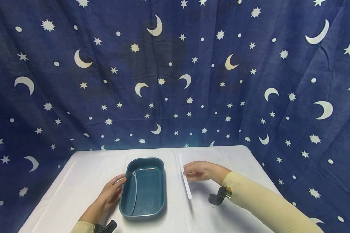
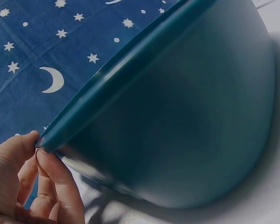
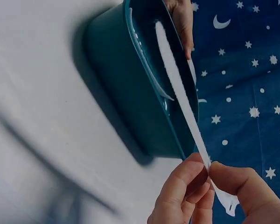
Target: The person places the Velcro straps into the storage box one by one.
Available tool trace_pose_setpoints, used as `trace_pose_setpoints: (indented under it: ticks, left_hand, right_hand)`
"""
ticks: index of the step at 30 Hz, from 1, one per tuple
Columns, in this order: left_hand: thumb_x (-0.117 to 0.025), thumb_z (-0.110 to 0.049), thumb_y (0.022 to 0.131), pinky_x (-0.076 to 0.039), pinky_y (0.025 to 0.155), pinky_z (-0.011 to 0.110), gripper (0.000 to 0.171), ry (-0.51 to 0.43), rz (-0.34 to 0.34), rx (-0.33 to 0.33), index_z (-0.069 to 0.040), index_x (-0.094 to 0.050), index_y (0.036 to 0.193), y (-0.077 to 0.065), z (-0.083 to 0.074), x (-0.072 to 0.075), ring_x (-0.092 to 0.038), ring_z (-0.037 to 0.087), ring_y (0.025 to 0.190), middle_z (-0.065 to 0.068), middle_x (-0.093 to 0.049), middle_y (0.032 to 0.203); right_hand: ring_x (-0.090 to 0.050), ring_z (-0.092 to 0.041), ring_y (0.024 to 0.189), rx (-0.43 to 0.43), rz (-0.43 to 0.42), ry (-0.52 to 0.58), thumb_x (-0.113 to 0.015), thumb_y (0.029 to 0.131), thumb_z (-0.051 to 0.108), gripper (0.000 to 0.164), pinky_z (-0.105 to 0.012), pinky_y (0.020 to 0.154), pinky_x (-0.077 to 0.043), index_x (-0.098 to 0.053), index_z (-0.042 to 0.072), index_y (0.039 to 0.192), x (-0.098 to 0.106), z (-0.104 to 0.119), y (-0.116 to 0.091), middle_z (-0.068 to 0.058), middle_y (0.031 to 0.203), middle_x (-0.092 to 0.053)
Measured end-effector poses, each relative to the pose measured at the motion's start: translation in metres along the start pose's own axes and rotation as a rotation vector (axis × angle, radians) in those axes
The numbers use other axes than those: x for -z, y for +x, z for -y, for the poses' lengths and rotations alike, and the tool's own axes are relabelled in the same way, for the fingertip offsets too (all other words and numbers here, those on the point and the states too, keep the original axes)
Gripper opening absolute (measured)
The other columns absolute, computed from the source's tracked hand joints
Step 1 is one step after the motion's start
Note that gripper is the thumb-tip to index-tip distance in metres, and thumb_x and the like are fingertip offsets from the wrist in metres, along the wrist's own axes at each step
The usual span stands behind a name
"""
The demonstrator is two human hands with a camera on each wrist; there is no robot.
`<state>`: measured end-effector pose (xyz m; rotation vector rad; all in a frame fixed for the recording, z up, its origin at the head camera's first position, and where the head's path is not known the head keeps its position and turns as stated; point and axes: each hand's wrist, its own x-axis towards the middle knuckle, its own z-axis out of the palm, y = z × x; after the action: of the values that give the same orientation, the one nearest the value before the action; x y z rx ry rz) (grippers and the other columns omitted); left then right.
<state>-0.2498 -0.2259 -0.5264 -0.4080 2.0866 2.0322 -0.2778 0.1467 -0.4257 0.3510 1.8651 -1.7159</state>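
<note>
A deep teal rectangular tub (image 1: 150, 212) with rounded corners stands on the white-covered table. My left hand (image 1: 112, 191) holds its left rim, thumb and fingers pinching the edge in the left wrist view, where the tub's outer wall (image 2: 177, 116) fills much of the picture. Inside the tub a thin, pale curved strip (image 1: 136, 191) with a forked end lies along the left side. To the right of the tub, my right hand (image 1: 199, 171) pinches a long white strip (image 1: 185, 181) between thumb and fingers. One end of this strip (image 3: 177, 88) is narrow and rounded; the other looks notched.
The table (image 1: 221, 158) has a white cloth with fold lines. A dark blue curtain (image 1: 163, 64) with moons and stars hangs behind it and along the sides. Each wrist carries a black camera mount (image 1: 218, 196).
</note>
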Motion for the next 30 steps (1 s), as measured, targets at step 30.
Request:
trace_pose_setpoints:
  ticks: [30]
  left_hand:
    - [-0.069,-0.040,0.091,-0.049,0.056,0.015,0.067,0.006,-0.003,0.001,-0.007,-0.045,0.143,0.002,0.000,0.001,-0.060,0.005,0.077,-0.002,-0.066,0.103]
  right_hand:
    - [-0.061,-0.020,0.089,0.028,0.097,0.039,-0.061,0.081,-0.014,0.040,-0.033,0.088,-0.058,-0.058,-0.006,0.120,-0.046,0.006,0.011,-0.008,0.094,-0.060]
